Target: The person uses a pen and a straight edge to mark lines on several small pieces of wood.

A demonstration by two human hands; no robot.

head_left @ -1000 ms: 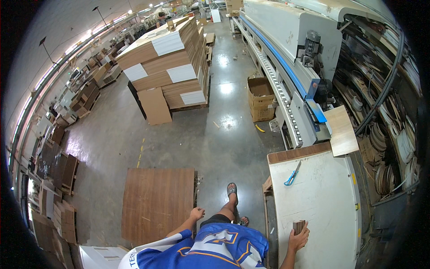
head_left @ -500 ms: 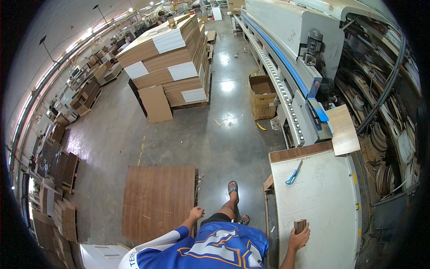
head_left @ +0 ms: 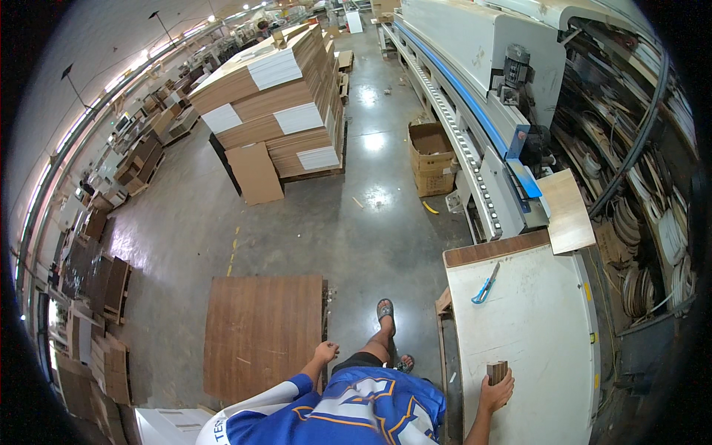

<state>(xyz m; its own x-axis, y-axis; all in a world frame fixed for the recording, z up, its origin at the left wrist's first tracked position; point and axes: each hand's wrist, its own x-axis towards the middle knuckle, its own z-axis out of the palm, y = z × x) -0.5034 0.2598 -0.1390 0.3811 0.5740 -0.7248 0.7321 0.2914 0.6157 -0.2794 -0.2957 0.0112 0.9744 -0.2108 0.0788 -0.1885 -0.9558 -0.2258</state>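
Note:
On the white-topped worktable (head_left: pixel 530 311) at my right, my right hand (head_left: pixel 500 391) is closed around a small brown wood-grain block (head_left: pixel 496 372). Layers show on the block's face, but whether it is one piece or several strips I cannot tell. My left hand (head_left: pixel 326 351) hangs beside my thigh with its fingers curled in and nothing visible in them. Farther up the tabletop lies a blue utility knife (head_left: pixel 486 285), apart from both hands.
A brown wood-grain panel stack (head_left: pixel 263 334) lies low at my left. Ahead stands a tall stack of boards (head_left: pixel 274 111). A long machine (head_left: pixel 475 141) with a blue rail runs along the right, a cardboard box (head_left: pixel 432 159) beside it. A loose board (head_left: pixel 565 211) overlaps the table's far end.
The view has shifted very slightly. My right hand stays on the table with the block, and my left hand hangs in the same place.

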